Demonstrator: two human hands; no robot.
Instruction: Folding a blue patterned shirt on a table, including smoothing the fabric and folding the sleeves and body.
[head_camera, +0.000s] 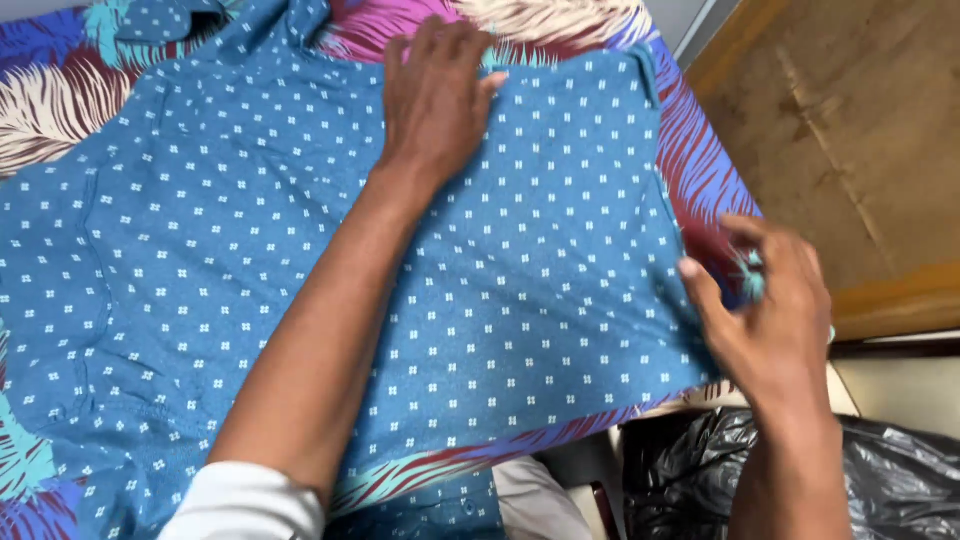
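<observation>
Setting: a home, most likely a bedroom. Evidence: a bedsheet (700, 170) printed with feather-like leaves in pink, maroon, cream and teal covers a soft, flat surface. Right of the sheet, a worn wooden board (850, 130). Below the sheet's near edge, a crumpled black plastic bag (690, 480).

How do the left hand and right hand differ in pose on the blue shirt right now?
The left hand lies flat, palm down, on the blue dotted shirt near its far edge; the right hand is at the shirt's right edge, fingers curled. The left arm stretches across the cloth; the right one stays beside it, over the feather-print sheet. Both are bare and at the same shirt.
</observation>
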